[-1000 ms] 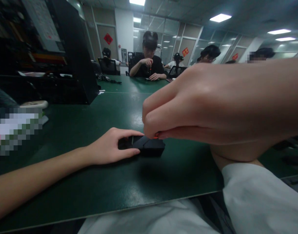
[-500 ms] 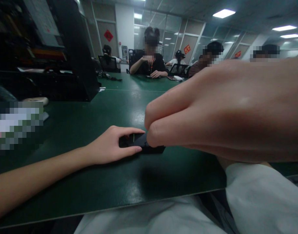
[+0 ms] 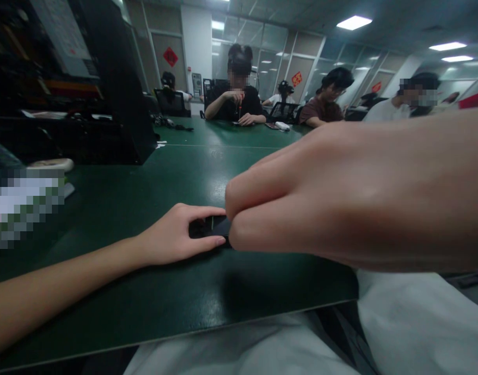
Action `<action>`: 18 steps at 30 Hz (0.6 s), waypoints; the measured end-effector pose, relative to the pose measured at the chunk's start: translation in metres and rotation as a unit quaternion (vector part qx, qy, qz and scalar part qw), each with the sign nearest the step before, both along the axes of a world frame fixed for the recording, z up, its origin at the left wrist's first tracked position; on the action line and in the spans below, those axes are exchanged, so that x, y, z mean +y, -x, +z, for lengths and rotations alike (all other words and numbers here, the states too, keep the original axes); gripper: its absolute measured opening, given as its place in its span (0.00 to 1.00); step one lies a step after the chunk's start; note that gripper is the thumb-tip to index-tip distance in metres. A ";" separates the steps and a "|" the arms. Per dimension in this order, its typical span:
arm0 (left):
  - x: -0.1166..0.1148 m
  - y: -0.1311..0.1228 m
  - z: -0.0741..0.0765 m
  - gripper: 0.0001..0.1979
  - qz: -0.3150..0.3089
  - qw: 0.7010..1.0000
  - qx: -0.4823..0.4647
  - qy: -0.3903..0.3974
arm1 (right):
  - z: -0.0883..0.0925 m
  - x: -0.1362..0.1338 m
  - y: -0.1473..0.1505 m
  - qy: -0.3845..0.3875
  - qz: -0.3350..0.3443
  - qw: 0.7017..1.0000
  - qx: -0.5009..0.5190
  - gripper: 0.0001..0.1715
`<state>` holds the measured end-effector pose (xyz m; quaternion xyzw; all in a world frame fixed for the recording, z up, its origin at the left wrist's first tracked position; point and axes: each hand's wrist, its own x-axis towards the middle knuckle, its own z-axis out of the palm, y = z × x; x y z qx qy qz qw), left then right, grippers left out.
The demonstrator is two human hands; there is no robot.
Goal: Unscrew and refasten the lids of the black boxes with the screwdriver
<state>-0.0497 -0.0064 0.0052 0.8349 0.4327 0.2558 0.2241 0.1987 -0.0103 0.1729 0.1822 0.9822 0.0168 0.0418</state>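
Observation:
A flat black box-like object (image 3: 219, 225) lies on the green tabletop; its kind is unclear, and most of its right part is hidden. My left hand (image 3: 174, 234) rests on the table with thumb and fingers gripping the object's two long sides. Much nearer the camera, my right hand (image 3: 301, 198) hovers above the table with its fingers curled closed. Its fingertips face away from me, so whatever they pinch is out of sight. From this angle the knuckles cover the right end of the black object.
At the left stands a dark shelf unit (image 3: 135, 104), with a blurred-out white and green package (image 3: 27, 203) in front. The green table (image 3: 176, 179) reaches to a person in black (image 3: 239, 99) seated across, holding a thin tool. Other people sit at the back right.
My right hand sits slightly lower and further left in view, covering more of the black object. My left hand keeps its grip. The whole view has shifted a little.

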 end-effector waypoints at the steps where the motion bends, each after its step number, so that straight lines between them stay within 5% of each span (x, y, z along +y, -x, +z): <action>1: 0.001 0.001 -0.001 0.25 -0.002 1.000 0.002 -0.004 | 0.002 -0.001 0.009 0.015 0.020 1.000 -0.016 0.44; 4: 0.002 0.002 -0.005 0.22 -0.017 1.000 0.003 -0.022 | 0.007 0.000 0.029 0.027 0.048 0.998 -0.040 0.41; 9: 0.002 0.001 -0.003 0.23 -0.004 1.000 -0.004 -0.030 | 0.010 0.008 0.034 -0.024 0.091 0.995 -0.038 0.17; 18: 0.003 0.001 -0.001 0.25 -0.006 1.000 -0.006 -0.025 | 0.009 -0.002 0.038 -0.052 0.044 0.997 -0.043 0.23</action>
